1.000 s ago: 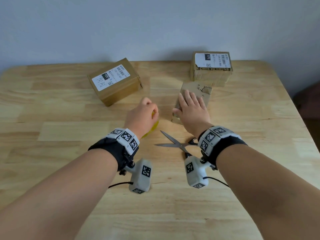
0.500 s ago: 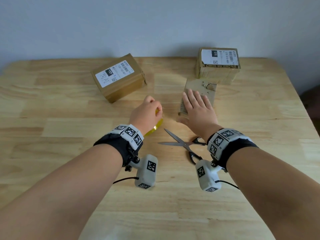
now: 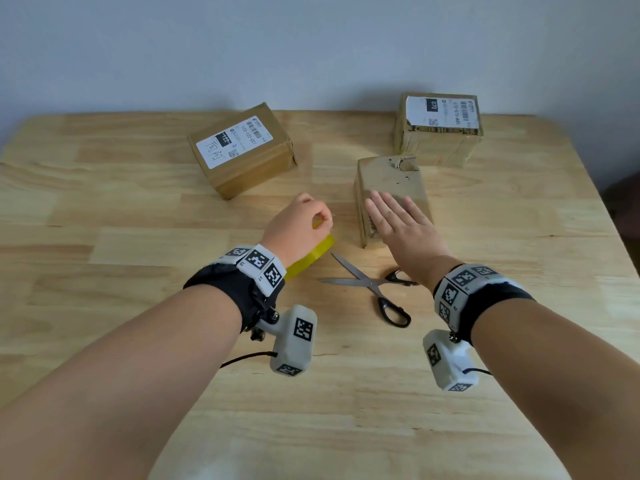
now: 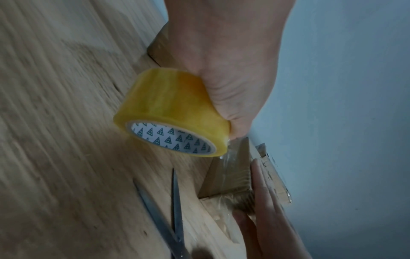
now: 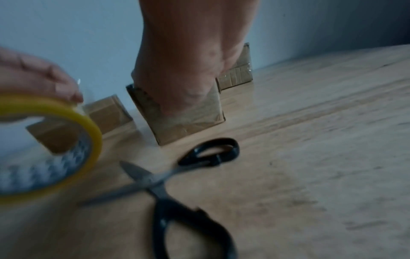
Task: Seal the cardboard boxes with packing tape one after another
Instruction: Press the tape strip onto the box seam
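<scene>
My left hand (image 3: 301, 223) grips a yellow roll of packing tape (image 3: 311, 258) just above the table; the roll (image 4: 170, 112) shows its white patterned core, and a clear strip runs from it toward the small box. My right hand (image 3: 398, 220) lies flat with straight fingers on top of the small plain cardboard box (image 3: 391, 178), pressing it down; the same box (image 5: 188, 119) stands under the palm in the right wrist view. A labelled box (image 3: 242, 150) sits at the back left and another labelled box (image 3: 440, 129) at the back right.
Black-handled scissors (image 3: 374, 289) lie blades apart on the wooden table (image 3: 138, 237), between my two wrists and just in front of the small box. The wall rises behind the table's far edge. The table's right edge is near the back right box.
Both hands have stayed on the roll and the small box. The left hand with the roll has drawn slightly left, away from the box.
</scene>
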A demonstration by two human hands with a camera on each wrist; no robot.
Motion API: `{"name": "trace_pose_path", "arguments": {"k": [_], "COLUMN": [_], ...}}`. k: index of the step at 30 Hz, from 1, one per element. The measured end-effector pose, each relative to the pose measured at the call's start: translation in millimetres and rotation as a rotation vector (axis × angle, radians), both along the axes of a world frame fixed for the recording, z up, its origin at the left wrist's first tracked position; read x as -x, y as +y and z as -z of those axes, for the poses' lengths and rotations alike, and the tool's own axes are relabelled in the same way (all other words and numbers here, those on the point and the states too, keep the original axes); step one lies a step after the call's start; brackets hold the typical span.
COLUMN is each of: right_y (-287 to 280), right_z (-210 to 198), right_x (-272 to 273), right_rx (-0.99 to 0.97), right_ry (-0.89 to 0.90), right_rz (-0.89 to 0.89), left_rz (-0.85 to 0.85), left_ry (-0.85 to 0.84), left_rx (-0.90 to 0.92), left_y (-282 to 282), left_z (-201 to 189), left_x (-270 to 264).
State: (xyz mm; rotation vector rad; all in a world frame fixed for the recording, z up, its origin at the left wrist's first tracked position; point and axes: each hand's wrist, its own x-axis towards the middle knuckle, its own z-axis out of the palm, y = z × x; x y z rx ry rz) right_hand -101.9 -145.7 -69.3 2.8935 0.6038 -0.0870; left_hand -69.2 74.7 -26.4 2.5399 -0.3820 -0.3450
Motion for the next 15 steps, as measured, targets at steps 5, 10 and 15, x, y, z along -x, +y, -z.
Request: {"name": "trace_pose_path", "arguments": {"k": [5, 10, 15], "right_y": [-17.0, -16.3, 36.3], "right_z": [-27.9, -50.7, -80.9], "right_x": [-5.0, 9.2, 16.1], "right_rx": [0.084, -0.387, -1.119], "right_ry": [0.222, 0.21, 0.394], "right_rz": [-0.066, 0.108, 0.443], "left_rz": [-0.05, -0.045, 0.09], "left_ry": [0.066, 0.034, -0.026], "left_rx": [0.045, 0.118, 0.128], "left_y": [4.5, 1.7, -7.6], "left_z": [-4.4, -15.8, -31.5], "left_x": [5.9, 14.5, 21.3]}}
